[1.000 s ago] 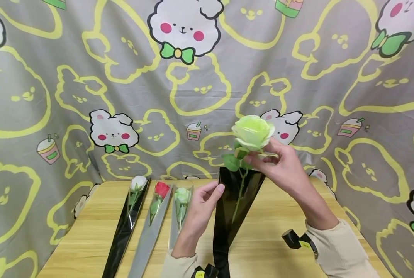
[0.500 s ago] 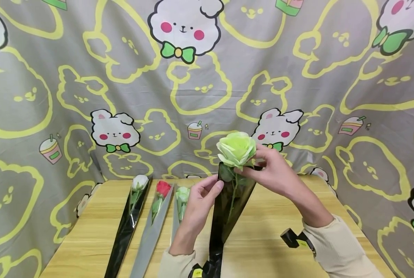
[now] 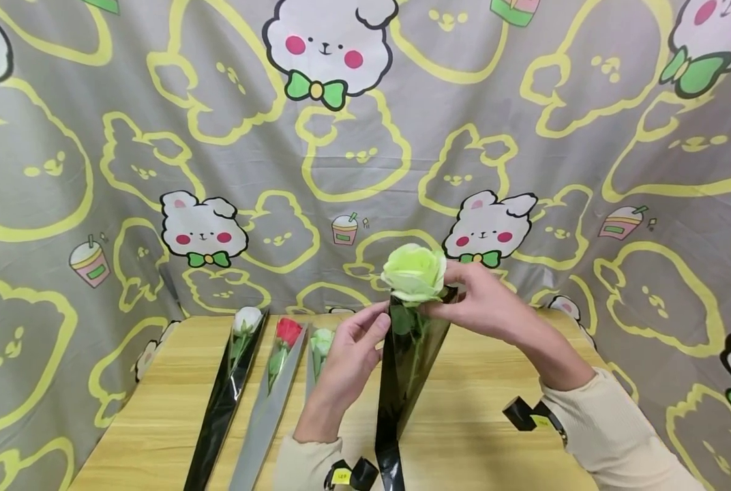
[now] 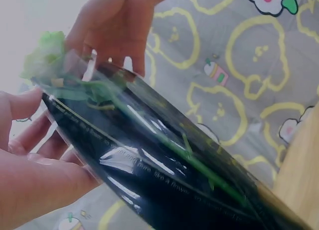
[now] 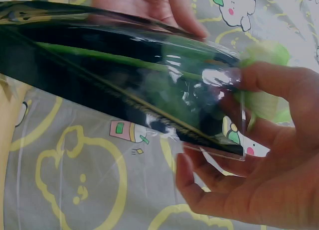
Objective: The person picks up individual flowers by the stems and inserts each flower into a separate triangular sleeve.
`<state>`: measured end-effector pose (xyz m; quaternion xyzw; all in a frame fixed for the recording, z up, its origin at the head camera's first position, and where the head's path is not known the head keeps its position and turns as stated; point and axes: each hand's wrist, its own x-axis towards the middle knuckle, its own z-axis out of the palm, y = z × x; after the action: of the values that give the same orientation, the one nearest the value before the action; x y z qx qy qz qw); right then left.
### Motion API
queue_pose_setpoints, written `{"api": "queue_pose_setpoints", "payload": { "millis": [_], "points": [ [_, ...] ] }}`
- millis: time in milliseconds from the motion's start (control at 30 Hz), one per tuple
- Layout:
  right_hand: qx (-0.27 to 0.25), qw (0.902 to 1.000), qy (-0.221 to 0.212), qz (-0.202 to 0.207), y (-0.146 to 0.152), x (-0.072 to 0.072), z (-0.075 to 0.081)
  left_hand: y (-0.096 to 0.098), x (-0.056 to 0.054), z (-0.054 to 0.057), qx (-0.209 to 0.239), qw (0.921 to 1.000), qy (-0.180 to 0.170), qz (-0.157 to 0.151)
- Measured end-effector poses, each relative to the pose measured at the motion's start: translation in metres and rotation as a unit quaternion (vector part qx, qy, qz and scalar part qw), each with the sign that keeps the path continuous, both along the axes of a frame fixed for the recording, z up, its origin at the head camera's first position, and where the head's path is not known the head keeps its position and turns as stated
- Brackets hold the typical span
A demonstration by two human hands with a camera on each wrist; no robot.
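Note:
A pale green rose stands with its stem and leaves inside a black cone sleeve with a clear front; only the bloom shows above the rim. My right hand pinches the rose just under the bloom, at the sleeve's mouth. My left hand grips the sleeve's upper left edge. The left wrist view shows the sleeve with the green stem running through it and the bloom at its mouth. In the right wrist view my right hand has its thumb over the clear rim of the sleeve, beside the bloom.
Three sleeved roses lie side by side on the wooden table to the left: white, red and pale green. A cartoon-print cloth hangs close behind the table.
My right hand has lowered the green rose into the black sleeve; its leaves and stem, which were above the rim, are now inside. The left hand has kept hold of the sleeve's edge.

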<state>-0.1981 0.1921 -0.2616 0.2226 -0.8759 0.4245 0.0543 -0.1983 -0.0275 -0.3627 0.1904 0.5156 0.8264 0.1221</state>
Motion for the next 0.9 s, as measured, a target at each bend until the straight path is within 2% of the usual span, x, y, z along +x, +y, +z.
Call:
{"api": "queue_pose_setpoints", "payload": {
  "millis": [100, 267, 400, 533, 667, 733, 800, 900],
  "points": [
    [0.018, 0.9993, -0.009, 0.030, 0.002, -0.001, 0.003, 0.001, 0.001, -0.001, 0.017, 0.9998, -0.002, -0.006],
    [0.040, 0.9980, -0.002, 0.050, 0.003, 0.000, 0.005, 0.003, 0.001, -0.006, 0.050, 0.9986, 0.000, -0.015],
    [0.047, 0.9973, 0.020, 0.053, 0.004, 0.005, 0.004, 0.005, 0.002, -0.009, 0.062, 0.9968, 0.007, -0.050],
    [0.012, 0.9991, 0.015, 0.039, 0.008, 0.012, 0.003, 0.006, 0.002, -0.011, 0.072, 0.9935, 0.006, -0.087],
    [-0.057, 0.9983, 0.007, 0.012, 0.014, 0.018, 0.005, 0.004, 0.001, -0.010, 0.086, 0.9929, -0.004, -0.082],
    [-0.088, 0.9959, 0.024, 0.001, 0.016, 0.021, 0.004, 0.002, 0.001, -0.010, 0.089, 0.9935, -0.010, -0.070],
    [-0.100, 0.9931, 0.060, -0.008, 0.016, 0.024, 0.002, 0.000, 0.001, -0.010, 0.089, 0.9941, -0.014, -0.060],
    [-0.082, 0.9874, 0.134, -0.018, 0.013, 0.028, -0.003, -0.003, 0.001, -0.009, 0.089, 0.9943, -0.018, -0.055]
  ]
}}
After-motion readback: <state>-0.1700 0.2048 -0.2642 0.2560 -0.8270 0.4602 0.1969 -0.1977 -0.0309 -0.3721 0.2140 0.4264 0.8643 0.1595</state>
